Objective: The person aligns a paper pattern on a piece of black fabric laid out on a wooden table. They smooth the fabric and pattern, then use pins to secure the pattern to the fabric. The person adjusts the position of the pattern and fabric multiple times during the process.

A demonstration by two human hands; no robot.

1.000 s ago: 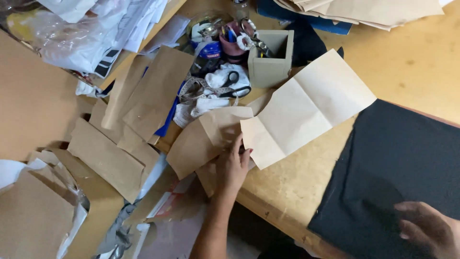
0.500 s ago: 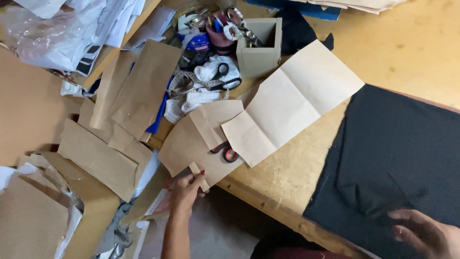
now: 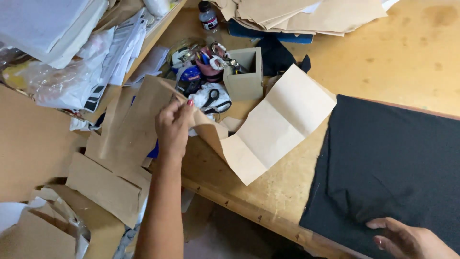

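My left hand [image 3: 173,125] is raised over the left end of the wooden table [image 3: 383,57] and pinches the edge of a brown paper pattern piece [image 3: 143,120], lifting it off a heap of similar pieces. Just right of it lies a larger creased brown paper sheet [image 3: 278,129]. My right hand [image 3: 407,238] rests with fingers spread on the near corner of a black fabric piece [image 3: 397,168] that lies flat at the table's right front.
A small cardboard box [image 3: 245,76], scissors [image 3: 211,100], tape rolls and a small bottle [image 3: 207,15] clutter the back. More brown paper pieces [image 3: 103,189] hang off the left. Stacked papers [image 3: 306,14] sit at the top, plastic bags [image 3: 67,81] at the left.
My left hand has come up from below the table edge and taken hold of a brown paper piece. The view has moved closer. My right hand stays on the black fabric.
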